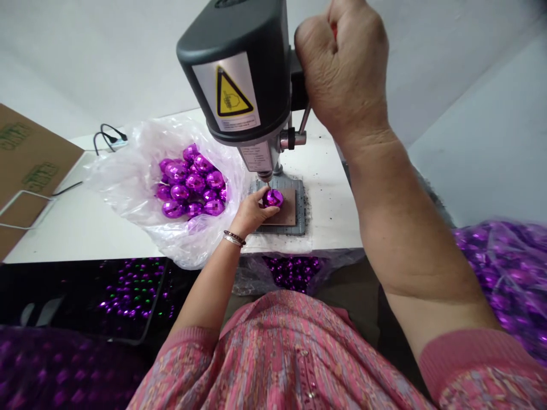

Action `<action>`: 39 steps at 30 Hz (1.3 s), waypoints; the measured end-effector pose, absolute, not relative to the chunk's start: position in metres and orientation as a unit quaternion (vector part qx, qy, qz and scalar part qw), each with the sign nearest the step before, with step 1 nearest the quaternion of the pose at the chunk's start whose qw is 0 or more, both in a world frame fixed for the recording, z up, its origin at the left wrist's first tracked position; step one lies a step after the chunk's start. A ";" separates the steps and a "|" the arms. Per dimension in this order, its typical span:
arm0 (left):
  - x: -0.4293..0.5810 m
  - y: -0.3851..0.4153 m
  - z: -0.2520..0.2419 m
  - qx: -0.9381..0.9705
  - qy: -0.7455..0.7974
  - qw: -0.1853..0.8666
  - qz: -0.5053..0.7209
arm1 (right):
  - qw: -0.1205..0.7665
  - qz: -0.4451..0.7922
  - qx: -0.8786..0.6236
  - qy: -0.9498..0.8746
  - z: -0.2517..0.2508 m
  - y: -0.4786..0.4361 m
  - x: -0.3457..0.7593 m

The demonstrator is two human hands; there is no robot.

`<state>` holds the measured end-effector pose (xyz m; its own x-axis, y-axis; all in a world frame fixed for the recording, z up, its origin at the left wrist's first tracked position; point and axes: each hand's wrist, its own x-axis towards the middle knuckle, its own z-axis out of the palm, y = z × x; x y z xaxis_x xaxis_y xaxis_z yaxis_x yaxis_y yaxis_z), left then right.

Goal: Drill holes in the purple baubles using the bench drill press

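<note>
My left hand (252, 213) grips a shiny purple mirror ball (273, 198) between thumb and fingers, on a brown board (285, 214) that lies over the grey base (300, 205) of a drill press. Directly above the ball hangs the chuck (265, 176); whether the bit touches the ball is too small to tell. High on the right, my right hand (344, 62) is closed in a fist around the drill press handle, with a bit of red showing between the fingers. The black drill press head (239, 62) bears a yellow warning label.
Left of the press, an open clear plastic bag (141, 171) holds several purple mirror balls (195, 183). A cardboard box (34, 165) and black plugs (114, 138) are at far left. Dark shavings lie around the base. More purple balls fill bags (508, 279) at right and below the table (102, 239).
</note>
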<state>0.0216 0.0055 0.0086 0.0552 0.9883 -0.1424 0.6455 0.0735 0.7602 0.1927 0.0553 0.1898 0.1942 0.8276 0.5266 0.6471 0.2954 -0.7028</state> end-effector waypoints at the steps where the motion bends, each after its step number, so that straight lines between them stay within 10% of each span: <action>1: 0.021 0.006 0.008 0.634 0.639 0.359 0.247 | 0.510 0.095 -0.582 -0.626 0.189 0.055 0.192; 39: 0.021 0.003 -0.011 0.618 0.592 0.402 0.325 | 0.562 -0.299 -0.403 -0.658 0.064 -0.017 0.197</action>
